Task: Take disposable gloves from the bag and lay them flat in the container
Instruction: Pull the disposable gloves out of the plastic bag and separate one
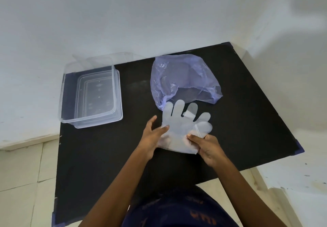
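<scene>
White wall and pale tiled floor frame the black table I stand at. My right hand pinches the lower right edge of a clear disposable glove, thumb on top and the other fingers curled under the cuff, so it is closed on the thin plastic. My left hand meets the glove's left side with its fingers spread fairly wide, the thumb lying on top of the film and the rest reaching under or beside it; whether they truly grip I cannot tell. The glove is spread between my two hands just above the tabletop, its five fingers pointing away from me, one of them partly folded. Those fingertips reach the open mouth of the translucent purple bag, which lies crumpled on the table just beyond. Well apart to the left, at the table's far left corner, sits the clear rectangular container, open-topped. My dark patterned clothing fills the bottom of the view.
</scene>
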